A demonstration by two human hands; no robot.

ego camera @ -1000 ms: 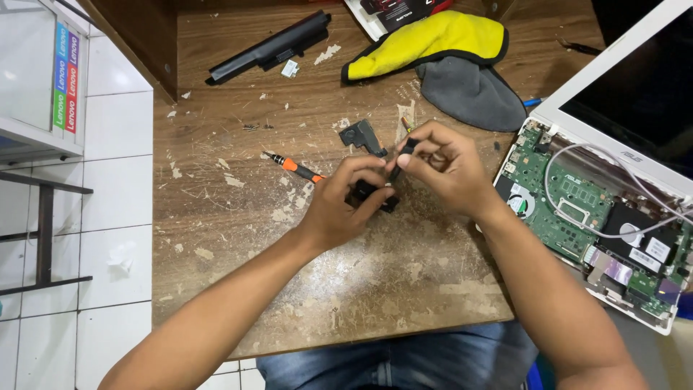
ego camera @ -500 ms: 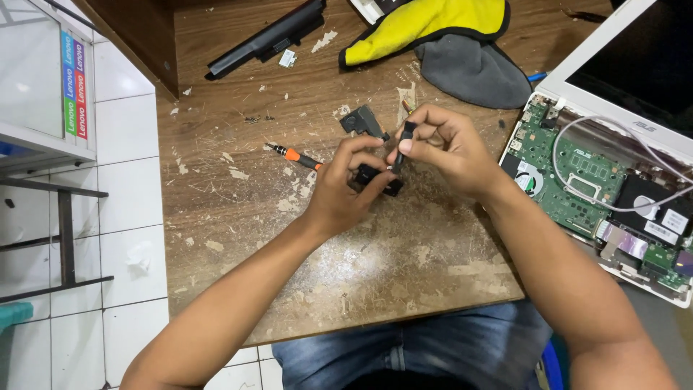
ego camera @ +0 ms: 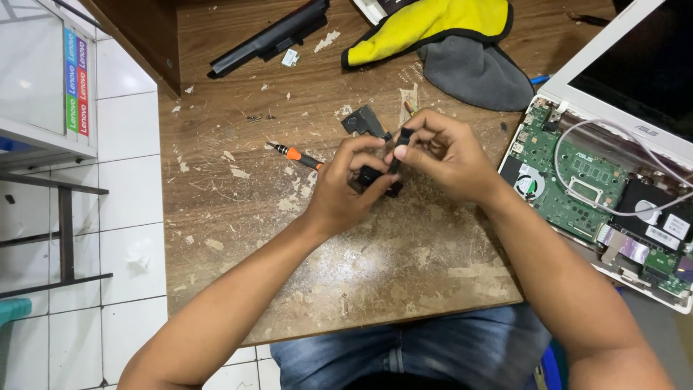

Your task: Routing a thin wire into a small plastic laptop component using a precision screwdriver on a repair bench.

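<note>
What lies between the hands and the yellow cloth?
Head view: a dark metal bracket lies on the table between the hands and the yellow cloth.

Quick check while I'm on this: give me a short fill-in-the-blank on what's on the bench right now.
1. Both hands, left hand and right hand, hold a small ____ part between them.
2. The screwdriver lying by the left hand has an ____ grip.
3. The opened laptop shows a ____ circuit board.
4. The long black battery lies at the ____ edge of the wooden table.

Missing words: black; orange; green; far
</note>
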